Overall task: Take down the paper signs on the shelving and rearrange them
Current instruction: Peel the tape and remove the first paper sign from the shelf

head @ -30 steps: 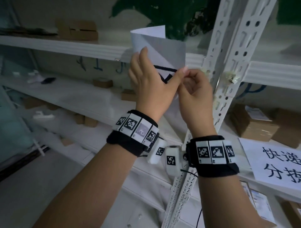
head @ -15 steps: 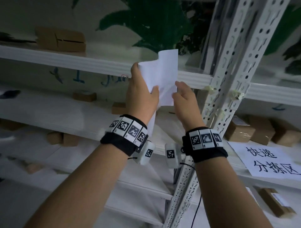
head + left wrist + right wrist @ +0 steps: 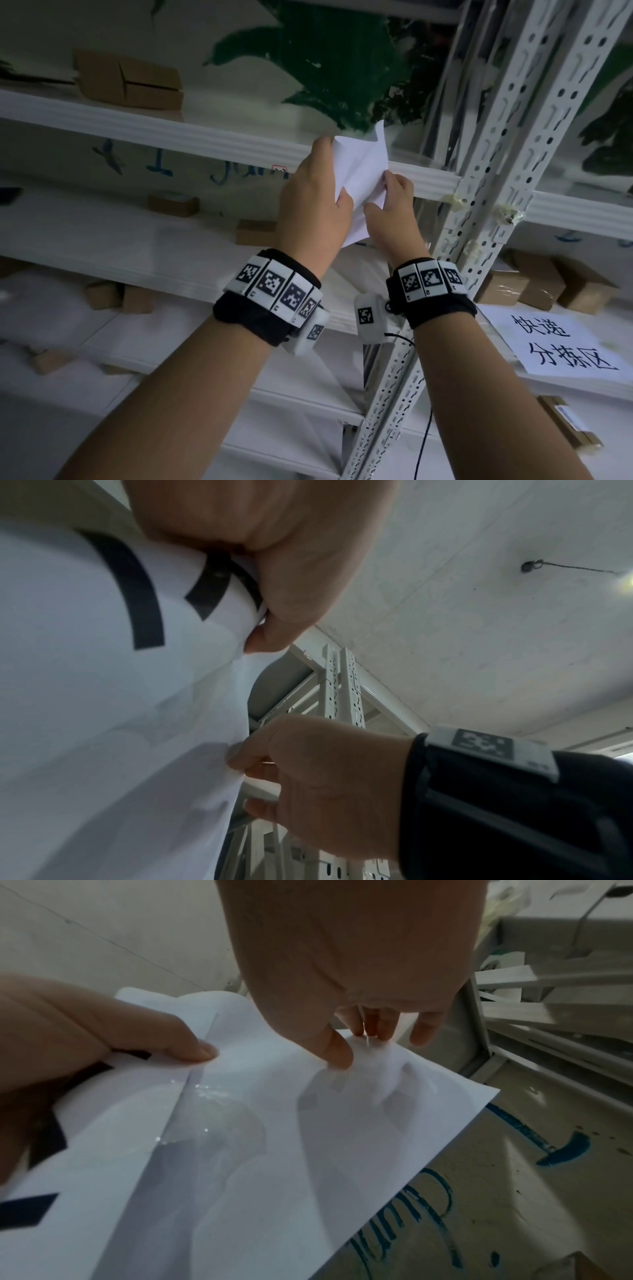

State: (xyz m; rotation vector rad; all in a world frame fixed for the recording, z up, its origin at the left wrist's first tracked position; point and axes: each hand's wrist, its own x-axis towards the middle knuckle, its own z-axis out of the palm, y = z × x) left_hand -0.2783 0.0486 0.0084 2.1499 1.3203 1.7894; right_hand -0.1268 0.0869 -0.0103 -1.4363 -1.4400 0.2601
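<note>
A white paper sign (image 3: pixel 363 171) with black strokes is bent and held up in front of the upper shelf beam (image 3: pixel 205 137). Its blank back faces the head view. My left hand (image 3: pixel 334 178) grips its left edge, thumb in front and fingers behind. My right hand (image 3: pixel 387 192) pinches its right edge. In the left wrist view my left hand (image 3: pixel 260 610) clamps the printed side of the sign (image 3: pixel 103 696). The right wrist view has my right hand (image 3: pixel 346 1047) pinching the sheet (image 3: pixel 291 1150), which carries a clear tape patch (image 3: pixel 212 1123).
A second paper sign (image 3: pixel 561 342) with black characters hangs on the lower shelf edge at right. White perforated uprights (image 3: pixel 496 171) stand just right of my hands. Cardboard boxes (image 3: pixel 130 82) sit on several shelves. Blue writing (image 3: pixel 157 164) marks the back wall.
Both hands have carried the sign upward to the upper shelf beam. The sheet has turned and bent, so its black print no longer faces the head view.
</note>
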